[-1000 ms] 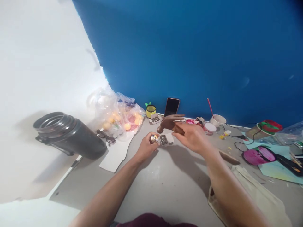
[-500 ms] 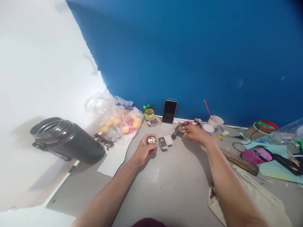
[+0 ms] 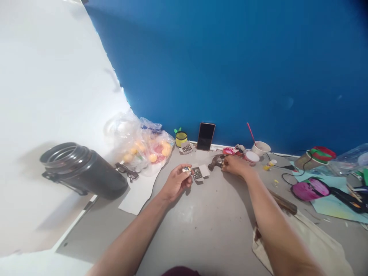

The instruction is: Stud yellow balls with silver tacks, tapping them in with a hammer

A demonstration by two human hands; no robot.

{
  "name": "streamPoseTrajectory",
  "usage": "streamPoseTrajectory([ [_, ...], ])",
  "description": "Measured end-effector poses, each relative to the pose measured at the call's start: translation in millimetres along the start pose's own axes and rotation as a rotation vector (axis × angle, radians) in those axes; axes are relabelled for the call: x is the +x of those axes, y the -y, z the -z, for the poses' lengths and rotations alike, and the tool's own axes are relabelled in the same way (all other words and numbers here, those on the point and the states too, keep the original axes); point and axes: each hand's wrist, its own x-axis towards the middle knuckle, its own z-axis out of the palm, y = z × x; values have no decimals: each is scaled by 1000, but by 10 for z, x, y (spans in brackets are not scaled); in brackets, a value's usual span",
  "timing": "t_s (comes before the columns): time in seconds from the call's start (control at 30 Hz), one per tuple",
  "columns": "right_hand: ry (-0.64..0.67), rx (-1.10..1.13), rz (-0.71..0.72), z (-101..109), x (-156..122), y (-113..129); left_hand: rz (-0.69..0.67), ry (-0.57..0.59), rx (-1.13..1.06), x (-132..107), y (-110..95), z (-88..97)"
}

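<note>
Two hands are over the bench (image 3: 198, 230), each closed on something. The left hand (image 3: 176, 184) pinches a small, shiny ball (image 3: 187, 170) with patches of gold and white, thumb on the near side; the ball is just left of an open box (image 3: 197, 174) filled with little metal pieces, its pale flap out to the right. The right hand (image 3: 236, 165) grips a hammer (image 3: 216, 163) close to its head, which points left toward that box but is apart from it. The handle runs beneath the right forearm (image 3: 267, 211) and shows again beyond it, near a cream cloth (image 3: 316, 239). Whether the hammer rests fully on the bench, I cannot tell.

Farther back, a second box (image 3: 186, 148) of metal pieces stands before a yellow cup (image 3: 181, 139), and a phone (image 3: 206, 137) leans upright against the blue wall (image 3: 215, 69). Behind the right hand are a round tub (image 3: 251, 158) and a white cup (image 3: 263, 148) holding a red stick (image 3: 250, 132). At left, a dark flask (image 3: 92, 172) stands near folded glasses (image 3: 128, 172) and a clear plastic bag (image 3: 138, 147) with orange and yellow things inside.
</note>
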Motion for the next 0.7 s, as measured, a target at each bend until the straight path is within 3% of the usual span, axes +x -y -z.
streamPoseTrajectory([
  [0.07, -30, -60, -8, 12, -19, 53, -15, -20, 66, 5, 8, 9],
  [0.13, -141, -96, 11, 11, -46, 157, -31, -48, 124, 19, 17, 24],
  [0.23, -359, -35, 157, -39, -107, 415, -22, -59, 133, 41, 27, 46],
  [0.27, -374, -16, 241, -71, -128, 514, -19, -62, 118, 46, 27, 49],
  [0.33, -313, -16, 397, -155, -161, 697, -21, -80, 94, 50, 21, 51],
  [0.43, -215, -70, 495, -290, -170, 870, -35, -132, 109, 54, 5, 54],
  [0.7, -152, -137, 435, -414, -76, 998, -81, -185, 185, 122, 82, 109],
])
